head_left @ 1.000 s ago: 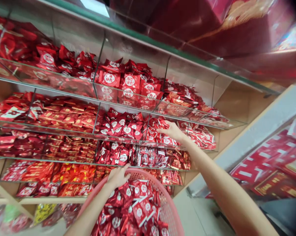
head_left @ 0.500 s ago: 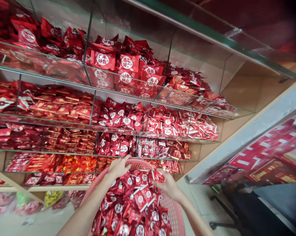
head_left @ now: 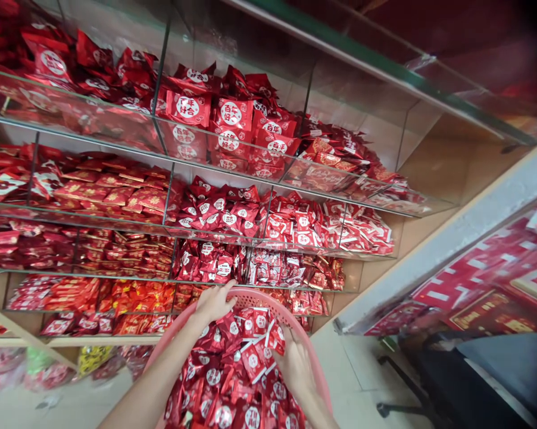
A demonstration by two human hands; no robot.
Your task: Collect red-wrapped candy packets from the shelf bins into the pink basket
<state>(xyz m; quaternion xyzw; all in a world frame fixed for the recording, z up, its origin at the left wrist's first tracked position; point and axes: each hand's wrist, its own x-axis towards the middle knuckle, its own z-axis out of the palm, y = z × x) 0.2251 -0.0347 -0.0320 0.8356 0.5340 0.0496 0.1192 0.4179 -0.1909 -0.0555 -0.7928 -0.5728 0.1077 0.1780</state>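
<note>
A pink perforated plastic basket, heaped with small red packets bearing white round labels, fills the lower middle of the head view. My left hand grips its far rim at the left, thumb on the inner side. Inside the basket, at the right of the heap, my right hand has its fingers closed around the edge of a red-and-white packet. The fingertips are partly hidden and slightly blurred. Other red-and-white packets lie just left of that hand.
Ahead rises a tiered shelf with glass fronts and dividers, its bins piled with red packets. Bagged goods sit beneath it on the left. A dark wheeled chair stands at the right, close to a red patterned display.
My right hand has moved down and left, deeper into the basket, bringing the red-and-white packet lower onto the heap. My left hand has stayed at the rim.
</note>
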